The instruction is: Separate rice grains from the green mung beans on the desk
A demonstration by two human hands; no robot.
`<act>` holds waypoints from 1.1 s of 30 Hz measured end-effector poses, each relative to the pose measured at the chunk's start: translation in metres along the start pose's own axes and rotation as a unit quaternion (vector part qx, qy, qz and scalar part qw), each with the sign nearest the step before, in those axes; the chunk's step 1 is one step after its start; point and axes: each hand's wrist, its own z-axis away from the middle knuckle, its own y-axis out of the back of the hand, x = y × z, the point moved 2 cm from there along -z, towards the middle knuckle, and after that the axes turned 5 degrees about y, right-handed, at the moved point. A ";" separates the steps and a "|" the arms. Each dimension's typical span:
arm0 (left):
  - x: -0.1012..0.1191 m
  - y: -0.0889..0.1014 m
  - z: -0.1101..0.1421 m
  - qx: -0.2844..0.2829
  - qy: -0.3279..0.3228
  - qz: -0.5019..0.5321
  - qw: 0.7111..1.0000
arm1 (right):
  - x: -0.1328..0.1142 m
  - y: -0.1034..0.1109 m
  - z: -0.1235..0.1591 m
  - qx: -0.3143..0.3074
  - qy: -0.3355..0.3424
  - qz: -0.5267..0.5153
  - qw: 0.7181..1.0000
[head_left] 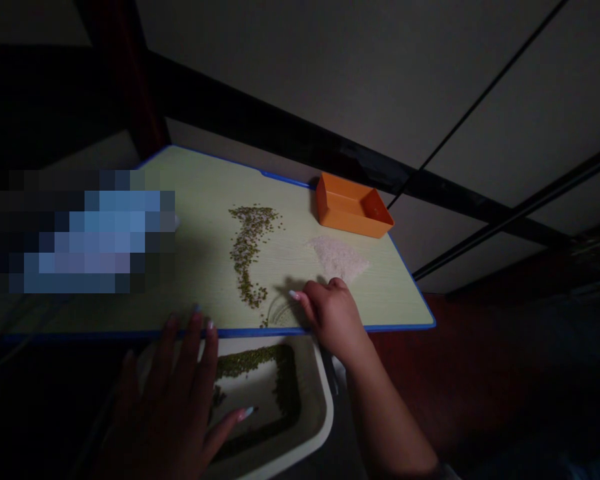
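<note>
On the pale tabletop (200, 200), my right hand (330, 310) is curled closed at the near edge of a pile of white grains that look like rice (340, 257). Its thumb sticks out to the left, and whatever the fingers may hold is hidden. Left of it runs a curved strip of small green beans (247, 250) mixed with some white grains. My left hand (175, 393) is spread over the left part of a white basin (325, 407), its fingertips near the table's edge. More green beans (287, 387) line the basin's inner sides.
An orange rectangular box (355, 207) sits at the table's back right. A blue rim (400, 327) borders the tabletop. At the left, a pixelated bluish patch (105, 230) covers something I cannot make out. Pale panels (330, 80) with dark bands stand behind, and a reddish floor (430, 380) lies right.
</note>
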 end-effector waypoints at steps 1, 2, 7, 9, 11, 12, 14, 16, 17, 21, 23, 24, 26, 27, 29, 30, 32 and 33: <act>0.000 0.000 0.000 0.001 -0.001 0.001 1.000 | 0.000 0.000 0.000 0.002 -0.003 0.001 1.000; 0.000 0.000 0.000 0.001 -0.001 0.002 1.000 | 0.000 0.000 0.000 0.003 -0.006 0.001 1.000; 0.001 -0.001 0.000 0.009 -0.004 0.001 1.000 | 0.000 -0.001 -0.001 0.000 -0.017 0.006 1.000; 0.001 -0.002 0.000 0.023 -0.002 0.006 1.000 | 0.000 -0.001 -0.002 0.002 -0.025 0.010 1.000; 0.002 -0.002 0.000 0.033 -0.004 0.010 0.999 | 0.001 -0.002 -0.003 0.004 -0.032 0.014 0.999; 0.001 -0.002 0.000 0.033 -0.005 0.011 0.999 | 0.000 -0.002 -0.005 0.004 -0.033 0.015 0.999; 0.001 -0.002 0.000 0.026 -0.011 0.008 1.000 | -0.001 -0.002 -0.008 0.003 -0.033 0.016 0.999; 0.000 -0.003 0.000 0.023 -0.013 0.010 1.000 | -0.002 -0.002 -0.011 -0.002 -0.030 0.015 0.999; 0.000 -0.003 0.000 0.026 -0.011 0.013 1.000 | -0.003 -0.002 -0.012 -0.006 -0.027 0.012 1.000; 0.001 -0.004 0.000 0.049 -0.007 0.026 0.998 | -0.004 -0.001 -0.014 -0.026 -0.010 -0.011 1.000; 0.001 -0.004 0.000 0.048 -0.012 0.019 0.999 | -0.004 0.000 -0.013 -0.038 -0.006 -0.023 0.999; 0.001 -0.004 0.000 0.042 -0.015 0.012 0.999 | -0.004 0.000 -0.012 -0.042 -0.006 -0.028 0.999; 0.000 -0.002 -0.001 0.029 -0.018 0.001 0.999 | -0.003 0.001 -0.010 -0.046 -0.005 -0.036 0.998; 0.000 -0.002 -0.001 0.023 -0.018 -0.002 1.000 | -0.003 0.002 -0.009 -0.046 -0.003 -0.039 0.998; -0.001 0.000 -0.001 0.019 -0.019 -0.006 1.000 | -0.002 0.002 -0.008 -0.043 0.005 -0.046 0.998; -0.001 0.000 -0.001 0.019 -0.021 -0.007 1.000 | -0.002 0.001 -0.007 -0.041 0.011 -0.049 0.998; -0.001 0.000 0.000 0.019 -0.020 -0.009 1.000 | -0.001 0.000 -0.006 -0.035 0.022 -0.058 0.997; -0.001 0.000 0.000 0.018 -0.018 -0.008 1.000 | 0.000 0.000 -0.005 -0.030 0.025 -0.063 0.997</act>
